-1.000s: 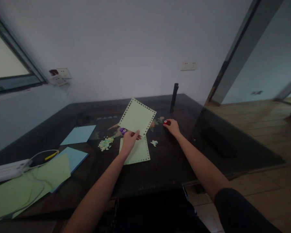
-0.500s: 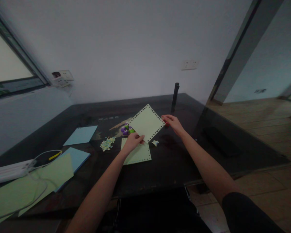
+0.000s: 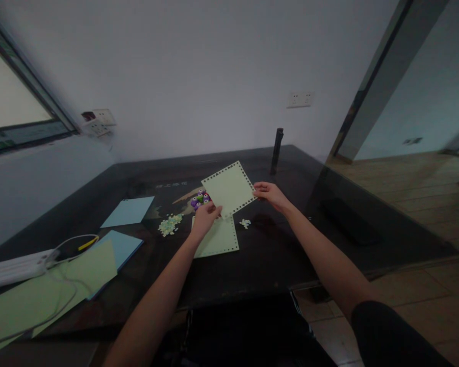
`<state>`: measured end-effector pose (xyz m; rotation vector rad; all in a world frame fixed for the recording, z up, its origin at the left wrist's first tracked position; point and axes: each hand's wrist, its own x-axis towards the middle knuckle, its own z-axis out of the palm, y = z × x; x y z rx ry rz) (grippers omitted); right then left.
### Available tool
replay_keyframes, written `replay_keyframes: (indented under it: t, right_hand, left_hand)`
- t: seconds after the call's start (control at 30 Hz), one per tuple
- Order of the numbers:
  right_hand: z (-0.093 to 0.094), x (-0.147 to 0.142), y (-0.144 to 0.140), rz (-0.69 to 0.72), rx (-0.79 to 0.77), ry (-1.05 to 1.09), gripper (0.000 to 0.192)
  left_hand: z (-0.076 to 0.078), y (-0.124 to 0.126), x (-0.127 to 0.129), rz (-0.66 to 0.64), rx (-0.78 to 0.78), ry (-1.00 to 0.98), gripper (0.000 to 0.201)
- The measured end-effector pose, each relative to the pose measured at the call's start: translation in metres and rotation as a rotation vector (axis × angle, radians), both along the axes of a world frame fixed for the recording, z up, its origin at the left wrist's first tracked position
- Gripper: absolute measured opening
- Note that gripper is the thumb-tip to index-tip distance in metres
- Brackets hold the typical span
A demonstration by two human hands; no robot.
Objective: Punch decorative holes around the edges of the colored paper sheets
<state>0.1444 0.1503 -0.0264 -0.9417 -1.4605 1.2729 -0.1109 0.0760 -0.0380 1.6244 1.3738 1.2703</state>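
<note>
A pale green sheet of paper (image 3: 230, 187) with punched shapes along its edges is held up above the table, tilted. My left hand (image 3: 206, 218) pinches its lower left corner. On its right corner, my right hand (image 3: 271, 194) has its thumb and fingers closed. Below lies a second green sheet (image 3: 219, 238) with a punched border, partly covered by my left hand and the raised sheet. Purple and green craft punches with eyes (image 3: 199, 199) stand just behind my left hand. Small punched paper bits lie in a larger pile (image 3: 170, 224) and a smaller pile (image 3: 245, 223).
Blue sheets (image 3: 128, 211) and more green paper (image 3: 80, 270) lie on the left of the dark table (image 3: 252, 270). A white power strip (image 3: 17, 267) with cables sits there too. A black upright object (image 3: 277, 151) stands at the back, and a dark flat object (image 3: 350, 221) lies right.
The raised green sheet has turned, from standing on one corner to a more level slant. Both hands keep hold of it and have shifted slightly to the left.
</note>
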Motion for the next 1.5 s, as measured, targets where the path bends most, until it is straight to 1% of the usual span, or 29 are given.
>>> replay_keyframes:
  t: [0.2,0.37,0.6,0.77,1.0,1.13,1.27,1.33,1.43,1.5]
  right_hand:
    - [-0.001,-0.003,-0.001,-0.014,0.016,0.012,0.034]
    - [-0.001,-0.003,-0.002,-0.021,0.028,-0.005,0.032]
    - [0.006,-0.003,-0.006,-0.007,0.004,-0.056,0.027]
    - [0.011,-0.002,-0.007,-0.011,-0.006,-0.103,0.026]
    - [0.011,-0.002,-0.007,-0.026,-0.016,-0.112,0.025]
    - [0.014,-0.001,-0.008,-0.023,-0.012,-0.117,0.025]
    - [0.016,0.009,-0.016,-0.025,-0.035,-0.119,0.025]
    - [0.016,0.017,-0.023,-0.025,-0.047,-0.128,0.024]
    - [0.015,0.034,-0.036,-0.033,-0.054,-0.14,0.024]
    - [0.015,0.044,-0.046,-0.043,-0.066,-0.144,0.024]
  left_hand:
    - [-0.004,0.001,0.0,-0.047,-0.03,0.001,0.024]
    - [-0.006,0.003,0.0,-0.058,-0.004,0.024,0.024]
    - [-0.001,0.001,-0.001,0.004,-0.013,-0.098,0.024]
    - [0.001,0.002,-0.002,0.042,0.013,-0.068,0.024]
    - [-0.001,0.002,-0.004,0.039,0.025,-0.08,0.025]
    - [0.001,0.001,-0.003,0.048,0.033,-0.081,0.023]
    - [0.005,-0.005,0.004,0.046,0.046,-0.114,0.022]
    - [0.009,-0.012,0.011,0.046,0.084,-0.12,0.027]
    - [0.016,-0.023,0.026,0.061,0.164,-0.04,0.034]
    - [0.022,-0.028,0.036,0.041,0.201,0.047,0.025]
